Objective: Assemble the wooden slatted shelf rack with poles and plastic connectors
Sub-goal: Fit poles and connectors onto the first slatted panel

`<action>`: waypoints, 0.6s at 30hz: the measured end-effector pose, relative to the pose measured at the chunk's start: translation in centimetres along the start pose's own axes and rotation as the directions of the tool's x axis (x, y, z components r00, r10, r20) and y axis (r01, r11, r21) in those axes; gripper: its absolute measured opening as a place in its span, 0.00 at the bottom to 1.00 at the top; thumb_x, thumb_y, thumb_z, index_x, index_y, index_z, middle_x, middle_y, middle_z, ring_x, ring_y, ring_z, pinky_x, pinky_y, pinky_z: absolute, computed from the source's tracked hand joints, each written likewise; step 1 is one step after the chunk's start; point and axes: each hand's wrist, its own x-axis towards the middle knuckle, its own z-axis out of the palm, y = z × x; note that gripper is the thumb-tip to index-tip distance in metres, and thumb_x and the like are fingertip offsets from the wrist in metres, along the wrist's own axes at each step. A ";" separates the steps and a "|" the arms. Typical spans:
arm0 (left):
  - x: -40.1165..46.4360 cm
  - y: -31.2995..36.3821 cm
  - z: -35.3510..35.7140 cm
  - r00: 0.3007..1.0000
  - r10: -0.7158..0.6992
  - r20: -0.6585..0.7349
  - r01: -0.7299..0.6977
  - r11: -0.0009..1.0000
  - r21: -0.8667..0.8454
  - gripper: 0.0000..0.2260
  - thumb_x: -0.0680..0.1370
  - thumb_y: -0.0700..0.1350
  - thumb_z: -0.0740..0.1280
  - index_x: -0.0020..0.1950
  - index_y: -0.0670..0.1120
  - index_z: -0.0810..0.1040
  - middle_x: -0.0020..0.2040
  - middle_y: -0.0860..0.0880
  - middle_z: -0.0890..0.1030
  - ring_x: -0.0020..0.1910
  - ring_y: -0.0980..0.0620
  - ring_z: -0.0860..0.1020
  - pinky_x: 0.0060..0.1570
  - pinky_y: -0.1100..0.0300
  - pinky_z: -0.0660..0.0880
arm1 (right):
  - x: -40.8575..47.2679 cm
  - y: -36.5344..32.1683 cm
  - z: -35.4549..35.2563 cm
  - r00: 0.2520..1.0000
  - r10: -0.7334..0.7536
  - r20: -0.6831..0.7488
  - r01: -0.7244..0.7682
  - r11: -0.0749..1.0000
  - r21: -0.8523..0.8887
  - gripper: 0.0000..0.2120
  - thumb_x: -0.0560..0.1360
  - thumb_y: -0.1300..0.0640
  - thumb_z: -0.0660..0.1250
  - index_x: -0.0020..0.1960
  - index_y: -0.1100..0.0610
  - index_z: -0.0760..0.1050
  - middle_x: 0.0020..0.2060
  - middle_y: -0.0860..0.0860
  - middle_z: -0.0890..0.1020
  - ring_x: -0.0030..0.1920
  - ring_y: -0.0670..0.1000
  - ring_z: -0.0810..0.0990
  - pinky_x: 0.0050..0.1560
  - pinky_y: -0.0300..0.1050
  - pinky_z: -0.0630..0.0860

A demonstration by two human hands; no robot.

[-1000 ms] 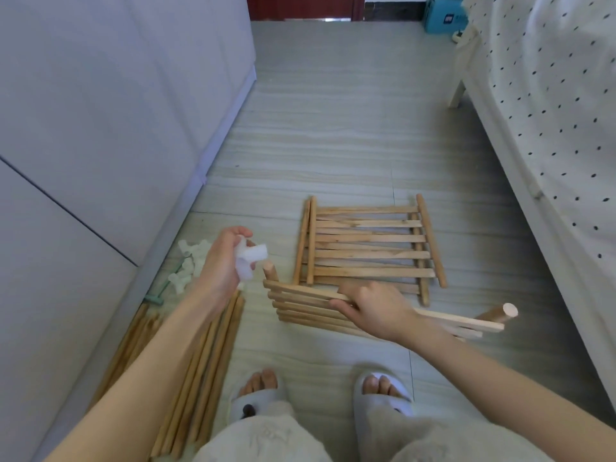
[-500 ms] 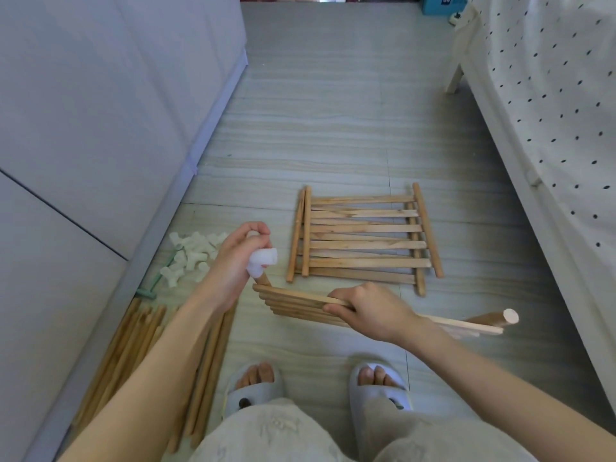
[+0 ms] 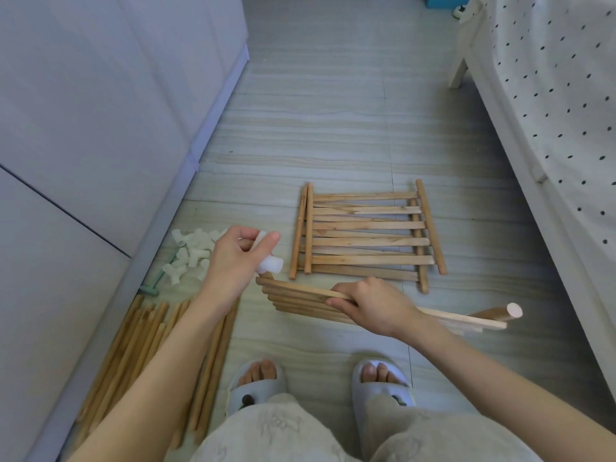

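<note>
Left hand (image 3: 238, 258): fingers curled, pinching white plastic connector (image 3: 270, 263) at slatted panel (image 3: 300, 293) corner. Right hand (image 3: 371, 306): palm down, gripping panel's top slat mid-length, tilted above floor (image 3: 333, 135).

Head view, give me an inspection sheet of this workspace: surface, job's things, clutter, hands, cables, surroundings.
Surface: grey striped floor, the work lies on it.
Job's things: slatted panel held tilted off the floor; more panels stacked flat behind it; poles bundled by the cabinet; white connectors heaped beyond the poles.
Clutter: small green tool beside the connectors.
Hands: left hand grips a connector at the held panel's left corner; right hand grips that panel's front slat.
Cables: nothing seen.
Surroundings: cabinet on the left, bed with dotted sheet on the right, slippers below.
</note>
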 end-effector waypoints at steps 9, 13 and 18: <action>-0.8 0.8 -1.2 0.988 0.153 0.031 -0.149 0.983 -0.110 0.03 0.75 0.47 0.69 0.43 0.50 0.80 0.31 0.53 0.77 0.36 0.57 0.77 0.42 0.67 0.73 | 0.0 -0.5 0.5 1.000 -0.002 -0.002 0.002 1.000 0.030 0.16 0.80 0.44 0.54 0.50 0.53 0.74 0.35 0.51 0.76 0.43 0.57 0.77 0.40 0.49 0.71; 0.8 3.5 -2.9 0.981 0.194 0.000 -0.193 0.979 -0.064 0.06 0.69 0.55 0.72 0.35 0.56 0.81 0.28 0.56 0.77 0.31 0.60 0.75 0.35 0.68 0.71 | 0.1 -0.3 0.4 1.000 0.005 -0.010 -0.005 1.000 0.025 0.17 0.80 0.43 0.54 0.47 0.54 0.74 0.31 0.48 0.70 0.41 0.56 0.76 0.35 0.46 0.65; 1.5 2.2 -2.7 0.986 0.053 0.159 -0.097 0.955 0.280 0.06 0.72 0.52 0.72 0.35 0.54 0.81 0.33 0.59 0.80 0.35 0.64 0.75 0.36 0.65 0.68 | 0.3 -0.1 0.3 1.000 0.018 -0.012 -0.017 0.999 0.031 0.15 0.79 0.42 0.54 0.39 0.49 0.65 0.31 0.47 0.70 0.41 0.58 0.76 0.36 0.46 0.64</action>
